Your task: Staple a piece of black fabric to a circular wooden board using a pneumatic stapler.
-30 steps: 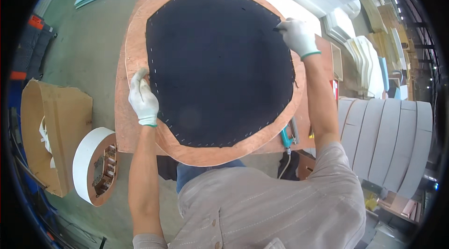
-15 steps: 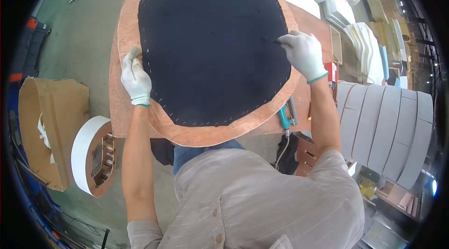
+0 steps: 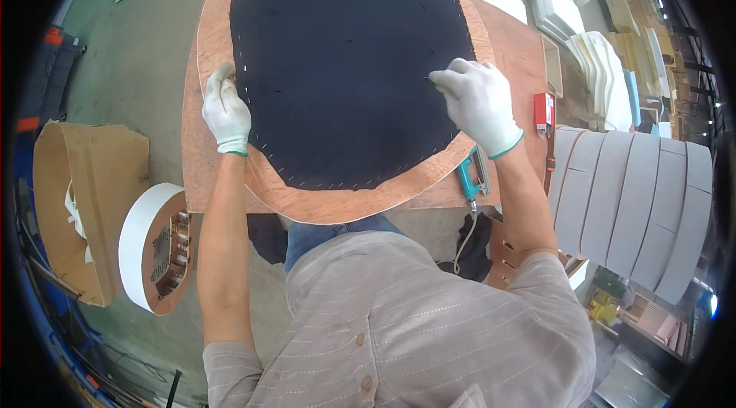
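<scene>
A large rounded wooden panel [image 3: 314, 206] lies in front of me. Black fabric [image 3: 349, 78] covers its middle, with a line of staples along the fabric's edge. My left hand [image 3: 227, 110], in a white glove, is over the panel's left side, fingers curled together by the fabric's edge; whatever they grip is hidden. Above the fabric's right part, my right hand [image 3: 477, 101], also gloved, pinches a small dark piece too tiny to name. A teal staple gun [image 3: 469, 180] with a hose lies beyond the panel's lower right edge.
Under the panel is a wooden tabletop [image 3: 515, 55]. A red and white box [image 3: 543, 110] sits at its right. Left of it stand a cardboard box [image 3: 107, 208] and a white-sided oval frame [image 3: 142, 243]. Grey curved pieces [image 3: 629, 205] and white foam stacks [image 3: 602, 78] are at right.
My right hand has moved left and slightly down, inward over the black fabric, still pinching. The left hand stays at the panel's left side. The view has shifted slightly.
</scene>
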`<state>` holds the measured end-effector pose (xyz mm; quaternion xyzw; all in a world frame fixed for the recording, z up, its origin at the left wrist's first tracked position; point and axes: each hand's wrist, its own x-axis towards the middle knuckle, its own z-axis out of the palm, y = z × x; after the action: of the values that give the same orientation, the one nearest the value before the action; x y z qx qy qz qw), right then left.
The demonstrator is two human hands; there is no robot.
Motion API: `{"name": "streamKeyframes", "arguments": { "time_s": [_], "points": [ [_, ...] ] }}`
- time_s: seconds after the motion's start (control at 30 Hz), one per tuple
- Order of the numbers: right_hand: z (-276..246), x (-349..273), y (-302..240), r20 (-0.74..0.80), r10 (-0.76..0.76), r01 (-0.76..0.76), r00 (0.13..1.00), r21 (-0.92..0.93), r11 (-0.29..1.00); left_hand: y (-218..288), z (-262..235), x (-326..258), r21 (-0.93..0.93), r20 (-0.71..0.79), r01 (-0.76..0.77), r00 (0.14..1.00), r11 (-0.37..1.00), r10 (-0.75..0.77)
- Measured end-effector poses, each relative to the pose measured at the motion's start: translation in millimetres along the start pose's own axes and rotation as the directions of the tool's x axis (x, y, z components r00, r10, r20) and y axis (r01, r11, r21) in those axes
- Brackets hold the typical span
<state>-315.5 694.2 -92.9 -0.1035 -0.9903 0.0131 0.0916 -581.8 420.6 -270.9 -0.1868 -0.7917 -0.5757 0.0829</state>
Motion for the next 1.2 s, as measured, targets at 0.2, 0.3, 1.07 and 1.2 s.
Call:
{"name": "streamKeyframes", "arguments": {
  "time_s": [0.2, 0.3, 1.07, 1.2],
  "points": [
    [84, -36, -20, 0.284, -0.204, 0.224, 0.937, -0.038, 0.974, 1, 1, 2, -0.021, -0.001, 0.003, 1.0, 1.0, -0.003],
    [63, -36, -20, 0.289, -0.111, 0.134, 0.951, -0.061, 0.989, -3, 4, -2, 0.012, 0.007, 0.023, 1.0, 1.0, -0.023],
    [185, -367, 205, 0.088, 0.993, -0.973, 0.074, 0.224, 0.053, -15, 7, 9, 0.056, 0.127, -0.01, 0.992, 0.998, 0.002],
    [189, -309, 187, -0.16, 0.959, -0.786, 0.236, 0.549, 0.285, -8, 5, 7, -0.025, 0.08, 0.075, 0.994, 0.997, -0.073]
  ]
}}
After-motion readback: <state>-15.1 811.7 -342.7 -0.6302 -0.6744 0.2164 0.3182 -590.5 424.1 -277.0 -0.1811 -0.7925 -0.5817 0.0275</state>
